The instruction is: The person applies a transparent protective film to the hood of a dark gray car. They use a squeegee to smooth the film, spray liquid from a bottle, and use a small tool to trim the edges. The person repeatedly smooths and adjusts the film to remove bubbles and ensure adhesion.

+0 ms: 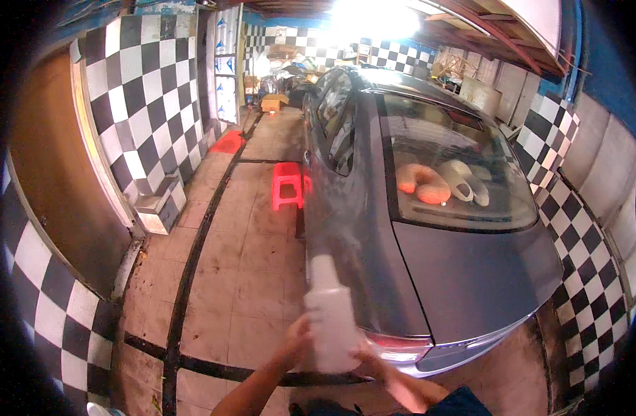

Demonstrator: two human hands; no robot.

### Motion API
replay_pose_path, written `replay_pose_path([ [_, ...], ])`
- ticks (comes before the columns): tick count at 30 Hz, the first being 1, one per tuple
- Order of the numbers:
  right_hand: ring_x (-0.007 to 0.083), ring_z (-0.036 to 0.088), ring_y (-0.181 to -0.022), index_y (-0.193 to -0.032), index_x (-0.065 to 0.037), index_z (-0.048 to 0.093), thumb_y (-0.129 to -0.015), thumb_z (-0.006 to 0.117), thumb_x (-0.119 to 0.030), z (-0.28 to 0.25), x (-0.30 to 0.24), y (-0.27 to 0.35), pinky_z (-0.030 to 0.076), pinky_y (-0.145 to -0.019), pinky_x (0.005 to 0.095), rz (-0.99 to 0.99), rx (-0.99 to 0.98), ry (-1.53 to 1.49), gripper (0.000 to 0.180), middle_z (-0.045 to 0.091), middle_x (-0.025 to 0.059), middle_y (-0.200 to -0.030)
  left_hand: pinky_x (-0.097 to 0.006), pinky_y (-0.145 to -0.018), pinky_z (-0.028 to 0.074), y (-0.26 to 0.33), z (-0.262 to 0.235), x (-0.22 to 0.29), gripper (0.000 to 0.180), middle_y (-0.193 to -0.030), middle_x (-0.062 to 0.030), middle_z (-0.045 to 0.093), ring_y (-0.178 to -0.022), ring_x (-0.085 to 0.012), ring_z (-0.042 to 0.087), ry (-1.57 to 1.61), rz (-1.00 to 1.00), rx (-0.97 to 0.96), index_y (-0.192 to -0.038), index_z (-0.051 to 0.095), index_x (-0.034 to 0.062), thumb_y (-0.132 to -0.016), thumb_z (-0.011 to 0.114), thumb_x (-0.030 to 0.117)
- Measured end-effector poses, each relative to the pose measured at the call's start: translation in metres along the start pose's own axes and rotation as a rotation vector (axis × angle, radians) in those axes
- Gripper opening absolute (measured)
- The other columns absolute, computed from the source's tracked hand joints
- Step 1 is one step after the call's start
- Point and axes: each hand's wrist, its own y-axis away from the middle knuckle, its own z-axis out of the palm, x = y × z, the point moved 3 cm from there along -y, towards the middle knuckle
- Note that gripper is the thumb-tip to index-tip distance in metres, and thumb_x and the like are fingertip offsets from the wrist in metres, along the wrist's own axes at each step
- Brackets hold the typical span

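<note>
A white plastic bottle (334, 329) with a narrower white top is held up between my two hands, beside the rear corner of a dark grey car (474, 274). Around the bottle's left side my left hand (301, 338) is closed. My right hand (366, 355) grips its lower right side, close to the car's red tail light (395, 347). Motion blurs the bottle, so its exact kind of top is unclear. Most fingertips of both hands are hidden or smeared.
A red plastic stool (287, 186) stands on the tiled floor by the car's left side. Farther back lie a red cloth-like patch (227, 142), a cardboard box (273, 102) and piled clutter. A brown door (68, 173) is at left. An orange neck pillow (422, 183) shows through the rear window.
</note>
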Motion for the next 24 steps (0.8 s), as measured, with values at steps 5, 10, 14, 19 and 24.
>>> replay_pose_path([
  [5, 0.0262, 0.053, -0.121, -0.140, -0.002, 0.037, -0.068, 0.082, -0.040, 0.044, 0.069, -0.082, 0.045, -0.101, 0.0445, 0.288, -0.142, -0.058, 0.093, 0.051, 0.0133, -0.134, -0.035, -0.083, 0.053, 0.011, -0.087, 0.024, 0.056, -0.113, -0.0065, 0.061, -0.101, -0.0163, 0.060, 0.459, -0.174, 0.101, -0.126, 0.052, 0.0034, -0.077, 0.074, 0.018],
  [10, 0.0252, 0.052, -0.123, -0.140, -0.001, 0.038, -0.063, 0.083, -0.047, 0.042, 0.064, -0.190, 0.043, -0.102, 0.0424, 0.440, -0.166, 0.060, 0.100, 0.051, 0.0131, -0.135, -0.036, -0.082, 0.053, -0.045, -0.183, 0.050, 0.059, -0.106, -0.0067, 0.064, -0.097, -0.0170, 0.062, 0.163, -0.126, 0.123, -0.121, 0.055, 0.0025, -0.070, 0.080, 0.018],
  [14, 0.0199, 0.052, -0.119, -0.139, -0.002, 0.042, -0.074, 0.080, -0.040, 0.018, 0.031, -0.325, 0.040, -0.101, 0.0370, 0.145, -0.094, 0.339, 0.084, 0.054, 0.0084, -0.132, -0.036, -0.082, 0.054, -0.108, -0.255, 0.134, 0.062, -0.101, -0.0069, 0.066, -0.094, -0.0176, 0.064, -0.413, -0.028, 0.235, -0.118, 0.057, 0.0018, -0.065, 0.085, 0.018],
  [19, 0.0199, 0.054, -0.112, -0.144, -0.004, 0.034, -0.080, 0.077, -0.022, 0.041, -0.038, -0.486, 0.044, -0.096, 0.0348, -0.487, 0.212, 0.626, 0.079, 0.057, 0.0085, -0.123, -0.038, -0.082, 0.053, -0.188, -0.365, 0.195, 0.073, -0.105, -0.0123, 0.066, -0.096, -0.0225, 0.065, -0.717, 0.179, 0.413, -0.119, 0.054, 0.0028, -0.059, 0.088, 0.027],
  [24, 0.0188, 0.058, -0.104, -0.147, -0.003, 0.023, -0.080, 0.076, -0.013, 0.091, -0.096, -0.605, 0.046, -0.091, 0.0339, -0.704, 0.343, 0.849, 0.086, 0.060, 0.0100, -0.116, -0.043, -0.079, 0.051, -0.283, -0.387, 0.247, 0.081, -0.110, -0.0154, 0.061, -0.094, -0.0340, 0.061, -1.155, 0.463, 0.469, -0.123, 0.051, 0.0046, -0.056, 0.088, 0.033],
])
